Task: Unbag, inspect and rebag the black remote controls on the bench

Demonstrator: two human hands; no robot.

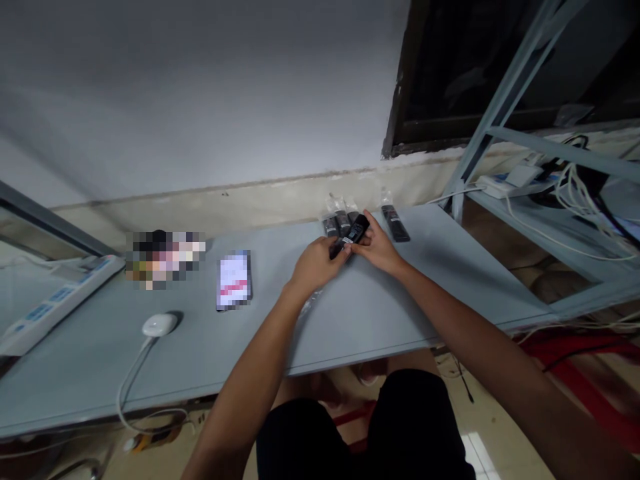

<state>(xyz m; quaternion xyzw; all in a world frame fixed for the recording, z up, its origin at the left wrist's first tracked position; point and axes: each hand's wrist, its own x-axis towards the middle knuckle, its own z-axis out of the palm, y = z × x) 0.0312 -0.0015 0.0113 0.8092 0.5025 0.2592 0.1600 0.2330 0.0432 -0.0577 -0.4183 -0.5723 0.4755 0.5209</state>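
Observation:
Both hands hold a slim black device [356, 230], shaped like a remote control, with small white print or a label on its upper face. My left hand [320, 263] is closed around its near end. My right hand [379, 245] grips it from the right, thumb on the near part and fingers at the far end. A piece of clear plastic [311, 303] lies below my left wrist. Just behind the hands are several similar dark devices [342, 219] in clear bags. Another bagged dark device [395, 221] lies apart to the right.
On the grey table [360, 333], a phone with a lit, blurred screen [234, 280] lies left of my hands. Further left are a white corded puck [160, 325], a pixelated pile [165, 259] and a power strip [60, 303]. A metal shelf frame [493, 120] with cables stands right.

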